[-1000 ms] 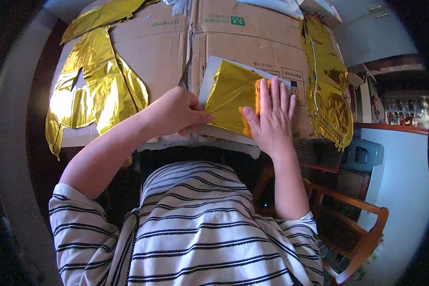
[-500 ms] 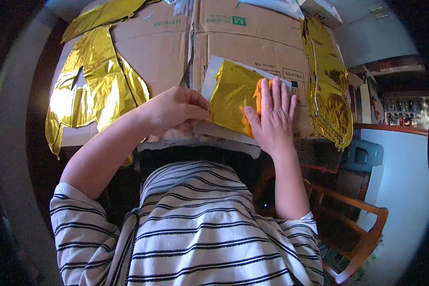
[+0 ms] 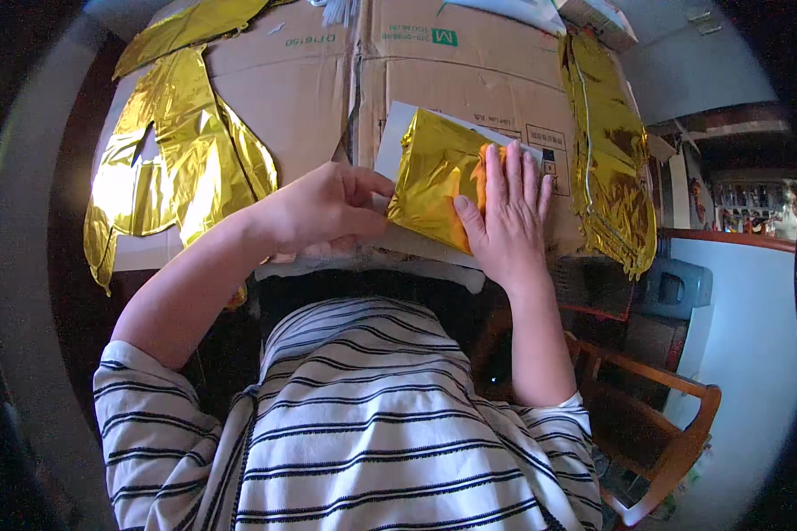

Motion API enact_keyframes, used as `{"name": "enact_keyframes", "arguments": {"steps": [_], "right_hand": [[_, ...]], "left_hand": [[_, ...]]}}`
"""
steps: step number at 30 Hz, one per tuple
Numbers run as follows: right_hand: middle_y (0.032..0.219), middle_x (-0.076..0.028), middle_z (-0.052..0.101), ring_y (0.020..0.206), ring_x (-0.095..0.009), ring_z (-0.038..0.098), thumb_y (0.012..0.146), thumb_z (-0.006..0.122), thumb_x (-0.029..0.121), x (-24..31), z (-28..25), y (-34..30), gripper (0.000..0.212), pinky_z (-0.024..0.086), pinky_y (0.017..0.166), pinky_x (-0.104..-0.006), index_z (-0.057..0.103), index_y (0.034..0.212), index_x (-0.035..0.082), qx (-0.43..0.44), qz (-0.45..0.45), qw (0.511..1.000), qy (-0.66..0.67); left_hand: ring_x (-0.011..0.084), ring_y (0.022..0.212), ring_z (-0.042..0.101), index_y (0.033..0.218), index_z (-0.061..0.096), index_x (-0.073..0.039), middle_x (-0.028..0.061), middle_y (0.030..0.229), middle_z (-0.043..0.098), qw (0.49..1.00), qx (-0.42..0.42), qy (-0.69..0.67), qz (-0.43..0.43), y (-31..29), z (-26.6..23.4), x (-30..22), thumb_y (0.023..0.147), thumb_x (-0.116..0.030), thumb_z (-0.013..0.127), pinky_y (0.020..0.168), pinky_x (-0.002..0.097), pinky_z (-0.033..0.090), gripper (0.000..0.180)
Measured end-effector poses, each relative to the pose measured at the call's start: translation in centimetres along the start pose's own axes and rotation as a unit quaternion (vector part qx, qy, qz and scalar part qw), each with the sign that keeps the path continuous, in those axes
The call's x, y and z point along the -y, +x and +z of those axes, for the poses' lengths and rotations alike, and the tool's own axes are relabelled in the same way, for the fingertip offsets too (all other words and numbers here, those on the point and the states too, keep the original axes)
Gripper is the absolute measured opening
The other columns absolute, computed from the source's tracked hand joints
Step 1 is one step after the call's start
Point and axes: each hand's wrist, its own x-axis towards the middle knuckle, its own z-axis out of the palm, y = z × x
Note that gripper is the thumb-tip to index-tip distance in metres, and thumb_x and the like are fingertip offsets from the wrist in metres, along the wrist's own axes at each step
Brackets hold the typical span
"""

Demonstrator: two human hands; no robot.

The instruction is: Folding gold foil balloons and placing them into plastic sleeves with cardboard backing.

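Note:
A folded piece of shiny gold foil lies on a white sheet near the front of the cardboard. My right hand rests flat on the foil's right side with its fingers stretched out. Under its fingers and thumb, a crumpled orange cloth-like piece shows in part. At the foil's left front corner is my left hand, its thumb and forefinger parted with a gap between them. The fingertips are beside the foil's edge; whether they touch it I cannot tell.
Flattened cardboard covers the table, with a seam down its middle. Gold foil balloon shapes lie at the left, and more gold foil hangs over the right edge. A wooden chair stands at the lower right.
My left thumb and forefinger have come apart from a pinch at the foil's corner. The right hand stays almost where it was.

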Motion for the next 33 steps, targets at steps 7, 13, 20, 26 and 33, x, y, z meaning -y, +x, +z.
{"name": "enact_keyframes", "arguments": {"steps": [7,13,20,26,33], "right_hand": [[0.161,-0.025,0.022,0.148,-0.043,0.02,0.101,0.037,0.056,0.0,0.0,0.0,0.074,0.007,0.119,-0.0582,0.026,0.156,0.007,0.008,0.001,1.0,0.002],[0.161,-0.025,0.021,0.148,-0.043,0.02,0.101,0.038,0.055,0.0,-0.1,0.0,0.075,0.008,0.119,-0.0581,0.026,0.156,0.006,0.01,0.002,1.0,-0.003],[0.161,-0.024,0.021,0.149,-0.042,0.018,0.101,0.036,0.056,0.0,-0.2,0.0,0.075,0.007,0.12,-0.0572,0.025,0.157,0.007,0.013,0.006,1.0,0.009],[0.162,-0.024,0.02,0.15,-0.042,0.017,0.101,0.036,0.057,-0.2,-0.2,0.0,0.074,0.006,0.12,-0.0566,0.025,0.157,0.009,0.018,0.004,1.0,0.01],[0.162,-0.024,0.019,0.15,-0.042,0.017,0.102,0.038,0.055,-0.2,0.0,-0.1,0.073,0.006,0.12,-0.0575,0.024,0.157,0.009,0.008,0.0,1.0,0.015]], "left_hand": [[0.0084,0.061,0.06,0.107,0.069,0.003,0.001,0.073,0.063,0.996,-0.006,0.073,0.047,0.8,0.1,1.1,0.087,-0.009,0.064,0.056,0.0243,0.048,0.024],[0.0137,0.071,0.069,0.103,0.065,0.001,0.0069,0.089,0.071,1.0,-0.014,0.027,-0.008,0.7,-0.5,0.8,0.095,-0.013,0.062,0.062,0.027,0.056,0.017],[0.0214,0.081,0.072,0.119,0.054,0.0,0.0143,0.098,0.07,0.979,-0.046,-0.19,-0.06,0.6,0.0,1.4,0.097,-0.016,0.058,0.071,0.0325,0.061,0.027],[0.0206,0.078,0.072,0.119,0.055,-0.002,0.0131,0.096,0.071,0.979,-0.044,-0.187,-0.061,0.8,0.4,0.7,0.097,-0.017,0.062,0.068,0.0304,0.061,0.027],[0.0158,0.077,0.072,0.115,0.061,0.001,0.0107,0.095,0.071,0.987,-0.013,-0.13,-0.093,1.5,-0.4,-0.4,0.092,-0.011,0.067,0.072,0.0277,0.062,0.027]]}}
